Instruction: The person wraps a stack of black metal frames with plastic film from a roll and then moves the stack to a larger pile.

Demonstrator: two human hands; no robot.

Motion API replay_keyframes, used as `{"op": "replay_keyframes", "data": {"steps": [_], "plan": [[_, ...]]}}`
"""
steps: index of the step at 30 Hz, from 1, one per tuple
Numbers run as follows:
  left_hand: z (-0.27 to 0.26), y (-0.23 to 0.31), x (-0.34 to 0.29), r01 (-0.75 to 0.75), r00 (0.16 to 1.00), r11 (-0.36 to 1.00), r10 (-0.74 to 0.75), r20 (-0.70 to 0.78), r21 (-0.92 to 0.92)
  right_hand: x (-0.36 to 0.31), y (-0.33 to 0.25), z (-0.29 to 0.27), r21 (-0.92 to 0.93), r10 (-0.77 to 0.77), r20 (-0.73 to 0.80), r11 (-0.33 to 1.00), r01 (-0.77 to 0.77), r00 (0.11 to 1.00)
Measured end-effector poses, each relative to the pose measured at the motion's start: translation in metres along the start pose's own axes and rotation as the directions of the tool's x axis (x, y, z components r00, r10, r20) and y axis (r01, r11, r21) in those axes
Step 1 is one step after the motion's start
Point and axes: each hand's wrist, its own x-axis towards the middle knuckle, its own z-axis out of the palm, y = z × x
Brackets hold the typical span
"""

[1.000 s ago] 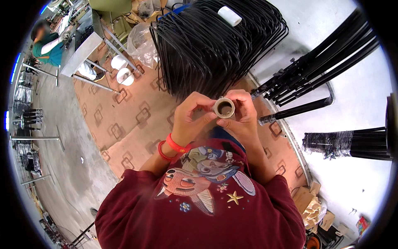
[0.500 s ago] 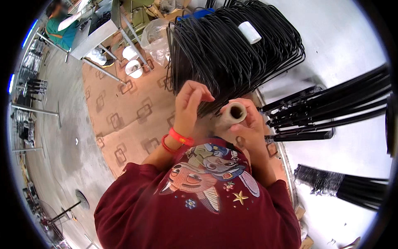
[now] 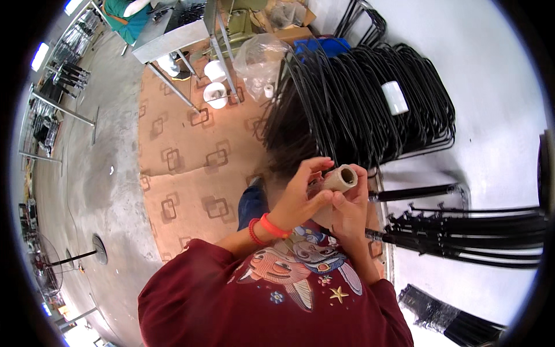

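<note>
1. Head view shows the left hand [image 3: 300, 196] and the right hand [image 3: 350, 211] both closed around a beige cardboard tube [image 3: 338, 180], held near the chest.
2. It looks light and stiff but crushable; holding the wall, not the open end, seems safest.
3. Far behind lies a stack of black wire frames [image 3: 370, 110]; black rods [image 3: 474, 231] lie to the right.

I see both hands up close below the camera, wrapped around a tan tube [image 3: 340, 179] whose open end faces me. My left hand [image 3: 300, 199] grips it from the left, my right hand [image 3: 350, 211] from below. Behind them stands a stack of black wire frames [image 3: 370, 110], with a white roll [image 3: 395, 97] on top. Black rods [image 3: 462, 228] lie to the right.
</note>
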Motion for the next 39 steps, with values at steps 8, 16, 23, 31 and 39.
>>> {"op": "replay_keyframes", "data": {"steps": [8,16,23,31,39], "plan": [[-0.122,-0.063,0.022,0.505,0.857,0.856,-0.513,0.049,0.110,0.085,0.091,0.033,-0.734,0.212,0.016,0.667,-0.132,0.977],[-0.244,-0.213,0.056,0.933,0.276,0.233,-0.952,0.130,-0.275,0.142,0.111,0.061,-0.624,0.387,-0.127,0.685,-0.377,0.913],[-0.279,-0.286,0.180,0.759,0.513,0.445,-0.858,0.017,-0.475,0.163,0.121,0.069,-0.552,0.313,-0.235,0.736,-0.391,0.920],[-0.347,-0.408,0.292,0.275,0.888,0.886,-0.085,-0.451,0.374,0.181,0.118,0.073,-0.605,0.239,-0.242,0.720,-0.339,0.941],[-0.278,-0.271,0.119,0.759,0.651,0.609,-0.721,0.239,-0.230,0.204,0.052,-0.004,-0.738,-0.096,-0.450,0.600,-0.309,0.888]]}}
